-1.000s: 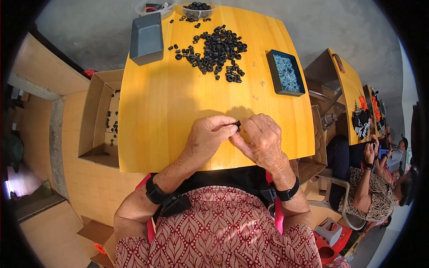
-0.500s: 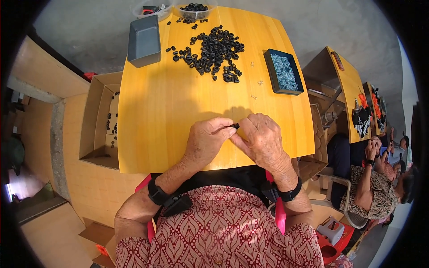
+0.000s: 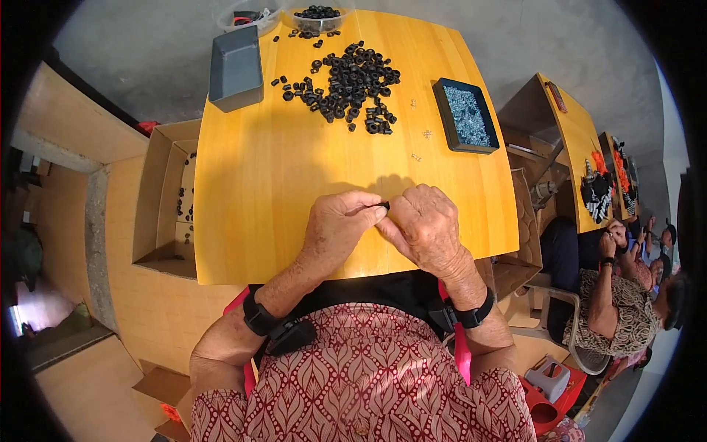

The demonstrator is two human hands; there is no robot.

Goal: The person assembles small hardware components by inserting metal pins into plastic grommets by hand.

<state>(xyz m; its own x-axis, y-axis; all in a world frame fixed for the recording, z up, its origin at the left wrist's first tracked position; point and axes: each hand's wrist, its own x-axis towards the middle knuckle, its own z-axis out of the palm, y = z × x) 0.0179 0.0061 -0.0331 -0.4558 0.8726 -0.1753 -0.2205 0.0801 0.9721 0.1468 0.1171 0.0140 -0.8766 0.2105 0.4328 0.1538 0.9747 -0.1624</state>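
Note:
Above the near part of the yellow table (image 3: 258,221), both my hands are close together. My left hand (image 3: 333,230) pinches a small black cylindrical piece (image 3: 384,205) between thumb and fingertips. Right beside it, my right hand (image 3: 428,230) has its fingers curled and its thumb pressed in toward the piece; whatever lies in those fingers is hidden. A heap of similar black pieces (image 3: 357,77), some ring-shaped, lies beyond my hands. To the right of the heap, a dark tray (image 3: 473,148) holds many small shiny metal pieces (image 3: 467,114), and several more (image 3: 427,134) lie loose on the tabletop.
An upright grey bin (image 3: 236,70) stands at the far left corner, near clear tubs (image 3: 320,23) at the back edge. On the left an open cardboard box (image 3: 156,206) holds scattered black pieces. Another person (image 3: 611,309) sits at a further table (image 3: 574,147) on the right.
My right hand has turned slightly and its fingers are curled more tightly. My left hand keeps its pinch on the black piece, almost in place.

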